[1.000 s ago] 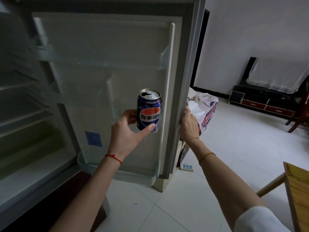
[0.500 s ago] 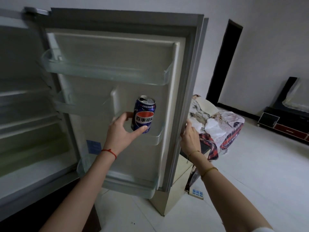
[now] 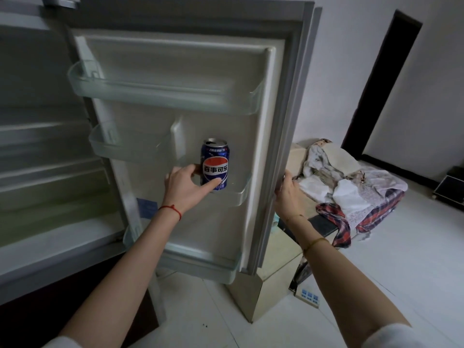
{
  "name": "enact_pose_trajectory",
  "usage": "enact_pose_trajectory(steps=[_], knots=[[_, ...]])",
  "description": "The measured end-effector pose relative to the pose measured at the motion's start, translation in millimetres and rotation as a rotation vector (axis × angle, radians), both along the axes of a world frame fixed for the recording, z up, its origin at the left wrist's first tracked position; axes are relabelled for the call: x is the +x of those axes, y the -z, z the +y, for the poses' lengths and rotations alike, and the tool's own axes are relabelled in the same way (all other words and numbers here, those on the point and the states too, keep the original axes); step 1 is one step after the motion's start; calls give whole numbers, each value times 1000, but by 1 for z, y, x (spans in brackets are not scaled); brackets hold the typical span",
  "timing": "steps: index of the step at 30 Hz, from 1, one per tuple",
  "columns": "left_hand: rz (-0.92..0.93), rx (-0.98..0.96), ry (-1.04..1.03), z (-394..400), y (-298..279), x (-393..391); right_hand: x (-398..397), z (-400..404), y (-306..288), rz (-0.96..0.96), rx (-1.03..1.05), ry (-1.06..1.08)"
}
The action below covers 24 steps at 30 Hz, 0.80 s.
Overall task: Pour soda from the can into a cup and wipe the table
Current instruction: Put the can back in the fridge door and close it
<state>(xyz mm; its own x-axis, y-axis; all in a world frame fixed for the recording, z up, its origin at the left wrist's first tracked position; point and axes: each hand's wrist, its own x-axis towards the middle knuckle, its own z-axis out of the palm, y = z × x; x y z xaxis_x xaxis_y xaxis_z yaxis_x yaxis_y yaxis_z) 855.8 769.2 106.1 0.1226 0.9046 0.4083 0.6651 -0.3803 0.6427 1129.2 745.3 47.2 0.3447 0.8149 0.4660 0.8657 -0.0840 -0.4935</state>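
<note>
A blue soda can point(image 3: 215, 162) with a red, white and blue logo stands upright in the middle shelf of the open fridge door point(image 3: 175, 136), its top opened. My left hand point(image 3: 184, 188) grips the can, thumb across its front and fingers behind. My right hand point(image 3: 286, 194) holds the outer edge of the door, fingers curled round it. No cup and no table are in view.
The fridge interior point(image 3: 42, 156) on the left shows bare shelves. Right of the door, a pile of cloths point(image 3: 351, 189) lies on a low piece of furniture. A power strip point(image 3: 308, 296) lies on the white tile floor. A dark doorway point(image 3: 381, 81) is at the back.
My left hand has moved the can forward and down into the door's middle shelf. My view has shifted upward and left. The right hand stays on the door edge.
</note>
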Motion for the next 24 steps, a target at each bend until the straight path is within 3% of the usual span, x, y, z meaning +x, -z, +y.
enact_pose_trajectory(steps=[18,24], knots=[[199,-120,-84,28,10,19,15,14,3,33,35,-68],[140,-93,-72,10,11,12,11,7,2,103,26,-65]])
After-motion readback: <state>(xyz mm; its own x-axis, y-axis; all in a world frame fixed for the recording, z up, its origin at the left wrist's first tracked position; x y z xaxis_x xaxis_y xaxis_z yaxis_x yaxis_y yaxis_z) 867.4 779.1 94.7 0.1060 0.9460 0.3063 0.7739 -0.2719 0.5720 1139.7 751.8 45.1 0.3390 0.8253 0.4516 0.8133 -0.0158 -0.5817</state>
